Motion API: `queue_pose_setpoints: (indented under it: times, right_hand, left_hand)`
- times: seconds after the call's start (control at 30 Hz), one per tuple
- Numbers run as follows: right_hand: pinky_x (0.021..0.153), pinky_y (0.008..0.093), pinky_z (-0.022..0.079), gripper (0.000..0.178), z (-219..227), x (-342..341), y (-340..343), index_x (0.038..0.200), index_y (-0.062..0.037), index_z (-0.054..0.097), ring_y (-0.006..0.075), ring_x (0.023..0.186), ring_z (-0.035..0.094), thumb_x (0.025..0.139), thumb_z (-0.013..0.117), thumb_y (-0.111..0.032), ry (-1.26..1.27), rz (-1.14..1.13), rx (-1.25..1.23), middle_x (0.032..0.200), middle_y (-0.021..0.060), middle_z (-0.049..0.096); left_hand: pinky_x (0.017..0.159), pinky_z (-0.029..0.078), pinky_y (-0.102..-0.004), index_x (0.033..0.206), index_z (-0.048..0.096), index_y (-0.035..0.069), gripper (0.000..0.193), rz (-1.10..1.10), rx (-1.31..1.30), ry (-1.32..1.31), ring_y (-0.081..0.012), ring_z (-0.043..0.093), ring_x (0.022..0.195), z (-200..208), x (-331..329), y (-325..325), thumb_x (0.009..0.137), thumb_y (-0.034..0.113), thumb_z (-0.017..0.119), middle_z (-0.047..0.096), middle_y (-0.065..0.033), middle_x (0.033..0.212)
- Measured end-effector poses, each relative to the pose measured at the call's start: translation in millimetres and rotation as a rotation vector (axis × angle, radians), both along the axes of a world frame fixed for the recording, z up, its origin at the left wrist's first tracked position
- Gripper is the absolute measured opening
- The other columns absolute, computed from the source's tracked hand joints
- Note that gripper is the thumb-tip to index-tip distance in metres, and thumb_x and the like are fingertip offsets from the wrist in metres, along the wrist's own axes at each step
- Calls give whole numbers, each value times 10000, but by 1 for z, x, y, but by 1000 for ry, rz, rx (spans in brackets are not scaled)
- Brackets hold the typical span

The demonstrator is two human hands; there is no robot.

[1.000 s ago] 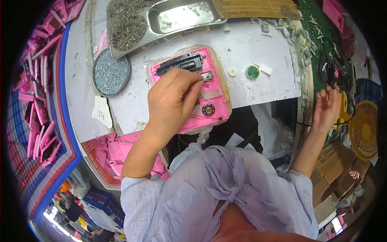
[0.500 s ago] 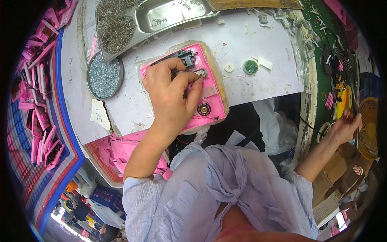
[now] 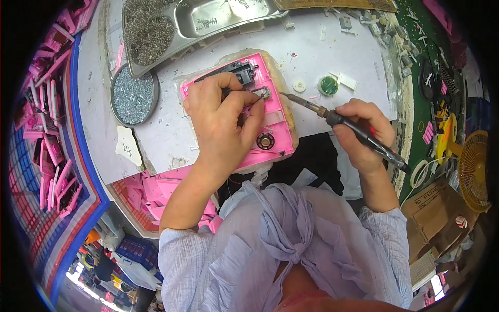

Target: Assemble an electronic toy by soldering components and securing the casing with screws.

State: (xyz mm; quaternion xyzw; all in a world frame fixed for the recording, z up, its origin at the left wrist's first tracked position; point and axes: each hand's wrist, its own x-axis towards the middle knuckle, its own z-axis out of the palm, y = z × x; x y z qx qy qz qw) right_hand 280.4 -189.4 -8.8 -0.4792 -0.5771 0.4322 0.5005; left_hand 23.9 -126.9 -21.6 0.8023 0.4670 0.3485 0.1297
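A pink plastic housing (image 3: 281, 130) lies on a cloudy padded wrap on the table. Inside it are a black mechanism (image 3: 246, 72), a small metal-and-green part (image 3: 264, 93) and a round black speaker (image 3: 265, 140). My left hand (image 3: 218, 119) rests over the housing, thumb and forefinger pinched together beside the small part; what they grip is too small to make out. My right hand (image 3: 366, 130) holds a soldering iron (image 3: 358, 133) by its black handle. The iron's tip points left and ends near the housing's right edge, apart from the small part.
Right of the housing are a white disc (image 3: 299, 85), a green-filled round container (image 3: 328, 86) and a white plastic piece (image 3: 345, 80). A bowl of screws (image 3: 134, 96) and a metal tray of springs (image 3: 208, 23) stand left and behind. A yellow fan (image 3: 474, 169) is far right.
My right hand has swung in from the far right, bringing the soldering iron over the table beside the housing. My left hand keeps its pinch in the same place.
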Motion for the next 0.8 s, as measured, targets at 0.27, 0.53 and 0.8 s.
queue_pose_setpoints:
  times: [0.27,0.53,0.8]
  right_hand:
    - [653,204,477,317,-7,-9,5,1101,-4,664,64,767,621,828,825,14,-17,-38,9,929,67,712]
    - [641,232,511,301,-8,-17,17,1062,-2,676,109,748,645,821,851,-41,-115,-12,77,921,79,705]
    - [613,253,513,306,-8,-18,21,1047,-14,665,134,713,654,814,858,-57,-178,21,148,896,91,708]
  left_hand:
    - [797,369,-405,813,701,93,167,26,-16,-7,-271,521,911,1,2,1,694,88,819,592,-53,960]
    - [761,396,-408,822,686,65,167,18,14,-3,-286,519,873,0,5,5,704,52,804,579,-75,943]
    - [743,403,-412,829,683,56,172,14,35,29,-289,529,855,0,5,5,699,47,796,576,-80,930]
